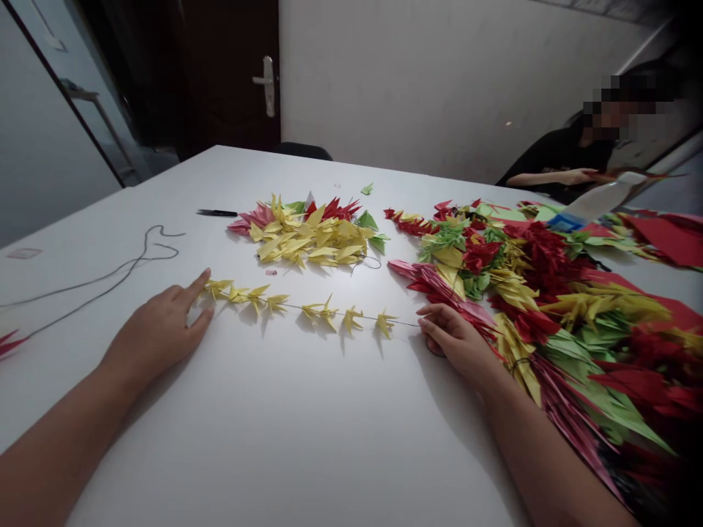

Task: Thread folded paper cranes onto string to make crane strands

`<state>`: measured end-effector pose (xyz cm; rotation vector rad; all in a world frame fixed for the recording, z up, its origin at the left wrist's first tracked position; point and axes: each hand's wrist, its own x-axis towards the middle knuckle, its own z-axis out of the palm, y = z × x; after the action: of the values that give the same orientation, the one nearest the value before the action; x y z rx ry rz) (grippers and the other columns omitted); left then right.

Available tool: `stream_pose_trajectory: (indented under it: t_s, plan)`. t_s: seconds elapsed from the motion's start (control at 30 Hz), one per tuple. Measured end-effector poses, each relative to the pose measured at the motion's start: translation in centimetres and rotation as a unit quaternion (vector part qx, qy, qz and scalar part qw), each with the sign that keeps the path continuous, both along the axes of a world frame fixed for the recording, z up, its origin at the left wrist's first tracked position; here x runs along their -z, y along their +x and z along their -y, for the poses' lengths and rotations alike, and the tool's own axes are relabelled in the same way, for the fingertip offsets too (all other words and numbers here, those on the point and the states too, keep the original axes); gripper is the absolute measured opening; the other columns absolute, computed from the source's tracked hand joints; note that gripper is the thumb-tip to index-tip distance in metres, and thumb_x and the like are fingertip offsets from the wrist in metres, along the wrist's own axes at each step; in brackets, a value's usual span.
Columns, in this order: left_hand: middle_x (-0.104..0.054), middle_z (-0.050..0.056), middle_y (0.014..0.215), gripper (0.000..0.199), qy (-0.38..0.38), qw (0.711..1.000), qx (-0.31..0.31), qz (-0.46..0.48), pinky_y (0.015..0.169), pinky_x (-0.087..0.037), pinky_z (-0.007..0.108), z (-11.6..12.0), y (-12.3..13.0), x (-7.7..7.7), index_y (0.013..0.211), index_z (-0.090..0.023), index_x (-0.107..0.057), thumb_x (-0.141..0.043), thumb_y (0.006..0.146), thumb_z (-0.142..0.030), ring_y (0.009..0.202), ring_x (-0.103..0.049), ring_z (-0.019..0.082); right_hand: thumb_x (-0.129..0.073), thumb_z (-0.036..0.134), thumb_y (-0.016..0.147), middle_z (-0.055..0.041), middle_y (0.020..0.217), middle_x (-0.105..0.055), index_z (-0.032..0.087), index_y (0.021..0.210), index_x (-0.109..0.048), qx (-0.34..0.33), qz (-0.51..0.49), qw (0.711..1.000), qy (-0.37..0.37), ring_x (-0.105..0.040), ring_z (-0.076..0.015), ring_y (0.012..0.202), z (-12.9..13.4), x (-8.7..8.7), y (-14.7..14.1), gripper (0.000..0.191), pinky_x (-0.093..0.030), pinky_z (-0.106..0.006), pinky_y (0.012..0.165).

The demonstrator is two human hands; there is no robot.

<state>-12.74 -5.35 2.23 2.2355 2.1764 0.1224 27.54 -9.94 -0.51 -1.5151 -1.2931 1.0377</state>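
Observation:
A string of yellow paper cranes (315,312) stretches nearly straight between my hands, low over the white table (307,432). My left hand (159,322) is at its left end, the thumb and index finger on either side of the end cranes. Its other fingers are largely hidden. My right hand (447,337) pinches the bare thread (406,323) at the right end, with its fingers curled. Beyond the string lies a pile of loose yellow folded cranes (315,238), with some pink, red and green ones around it.
Strung cranes in red, green, yellow and pink (527,285) heap up on the right beside a plastic bottle (598,201). A black pen (217,213) and a looped dark thread (118,276) lie left. Another person (571,157) sits at the far right, handling red paper.

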Motion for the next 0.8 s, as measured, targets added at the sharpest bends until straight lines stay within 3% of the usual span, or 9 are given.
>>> stream_pose_trajectory:
  t_s: [0.2, 0.37, 0.47, 0.6, 0.8]
  plan:
    - [-0.054, 0.011, 0.098, 0.061, -0.029, 0.999, 0.041, -0.009, 0.081, -0.042, 0.038, -0.2, -0.1, 0.8, 0.139, -0.019, -0.027, -0.026, 0.084, -0.045, 0.096, -0.052, 0.027, -0.061, 0.056, 0.065, 0.0059, 0.059, -0.040, 0.017, 0.089, -0.043, -0.001, 0.001, 1.000, -0.005, -0.037, -0.0054, 0.044, 0.1, -0.1, 0.0, 0.049, -0.026, -0.019, 0.040]
    - [-0.057, 0.009, 0.098, 0.061, 0.001, 1.000, 0.011, 0.000, 0.074, -0.043, 0.035, 1.1, 1.7, -0.7, 0.142, -0.021, -0.016, -0.027, 0.086, -0.042, 0.090, -0.055, 0.025, -0.062, 0.057, 0.064, 0.0064, 0.057, -0.039, 0.017, 0.090, -0.043, -0.001, 0.002, 1.000, -0.002, -0.037, -0.0054, 0.043, 0.1, 0.1, 0.1, 0.051, -0.025, -0.019, 0.040]
    - [-0.059, 0.006, 0.098, 0.059, 0.003, 0.999, 0.033, 0.001, 0.071, -0.043, 0.032, 1.8, 2.8, -1.2, 0.142, -0.026, -0.014, -0.027, 0.087, -0.043, 0.085, -0.057, 0.023, -0.062, 0.057, 0.063, 0.0067, 0.056, -0.037, 0.017, 0.090, -0.044, 0.000, 0.000, 1.000, 0.001, -0.036, -0.0053, 0.043, 0.0, 0.2, 0.1, 0.052, -0.025, -0.019, 0.039]
    - [-0.056, 0.009, 0.113, 0.058, -0.034, 0.995, 0.079, -0.045, 0.078, -0.043, 0.034, 1.2, 3.2, -0.1, 0.140, -0.022, -0.023, -0.024, 0.087, -0.044, 0.097, -0.056, 0.025, -0.062, 0.056, 0.063, 0.0060, 0.057, -0.038, 0.017, 0.090, -0.045, 0.001, 0.000, 1.000, 0.000, -0.036, -0.0055, 0.044, 0.1, 0.1, 0.1, 0.051, -0.025, -0.019, 0.040]
    - [-0.053, 0.010, 0.123, 0.060, -0.011, 0.996, 0.062, -0.056, 0.079, -0.043, 0.035, 0.8, 3.6, 0.9, 0.141, -0.017, -0.019, -0.021, 0.087, -0.044, 0.104, -0.054, 0.027, -0.061, 0.056, 0.063, 0.0058, 0.057, -0.039, 0.016, 0.089, -0.044, -0.005, 0.007, 1.000, -0.003, -0.036, -0.0054, 0.044, 0.1, 0.1, 0.0, 0.050, -0.025, -0.019, 0.040]
